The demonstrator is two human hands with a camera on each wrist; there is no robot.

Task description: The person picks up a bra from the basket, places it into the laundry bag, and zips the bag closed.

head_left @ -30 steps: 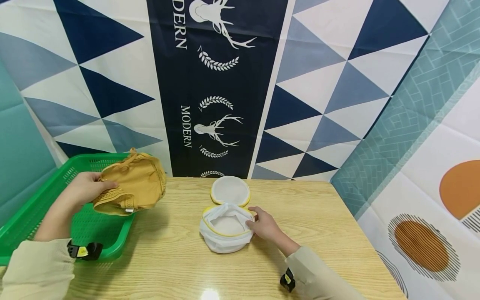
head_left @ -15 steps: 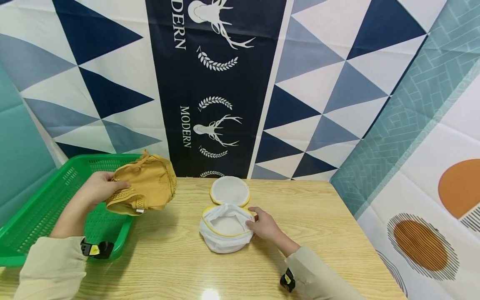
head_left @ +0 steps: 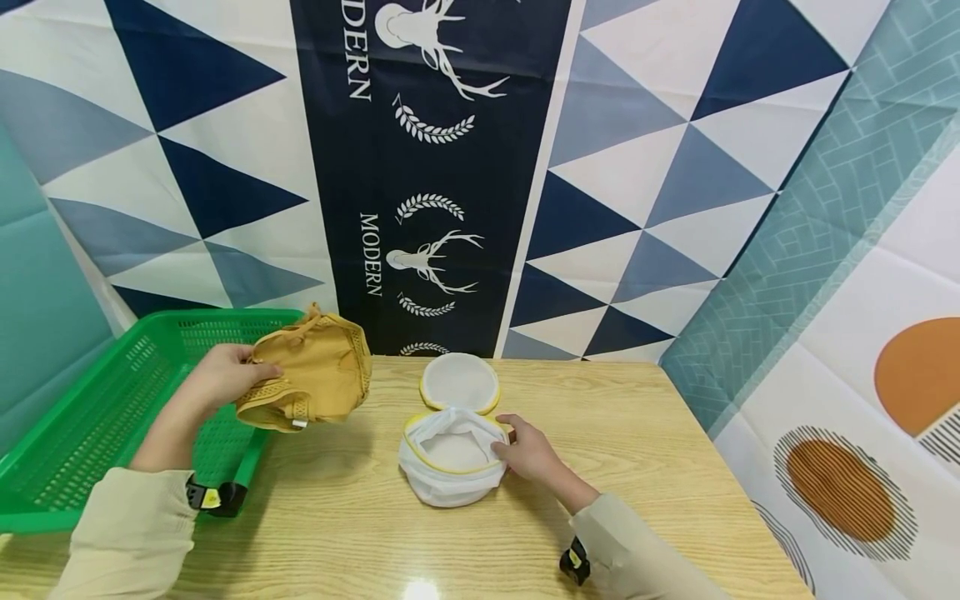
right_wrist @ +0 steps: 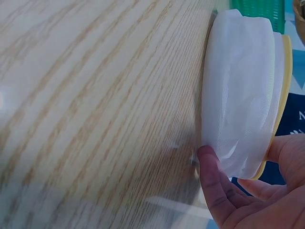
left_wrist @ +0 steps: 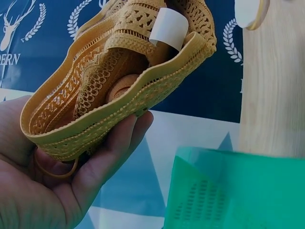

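My left hand (head_left: 225,375) grips a mustard-yellow lace-trimmed bra (head_left: 318,367), folded together, above the right rim of the green basket. In the left wrist view the bra (left_wrist: 119,81) shows openwork edging, a white tag and a rounded fold inside; the fingers support it from below. A round white mesh laundry bag (head_left: 453,487) with yellow trim stands on the table, its lid (head_left: 461,381) folded back. My right hand (head_left: 527,448) holds the bag's right side by the rim. In the right wrist view, fingers press the mesh wall (right_wrist: 238,90) while the thumb is at the yellow edge.
A green plastic basket (head_left: 247,467) with slotted walls stands at the left of the wood-grain table (head_left: 600,417). Behind the table hangs a patterned cloth (head_left: 420,175) with deer and triangles. Another patterned cloth (head_left: 862,417) borders the right side.
My left hand has moved right with the bra, from over the basket toward the mesh bag. My right hand and the bag have stayed in place.
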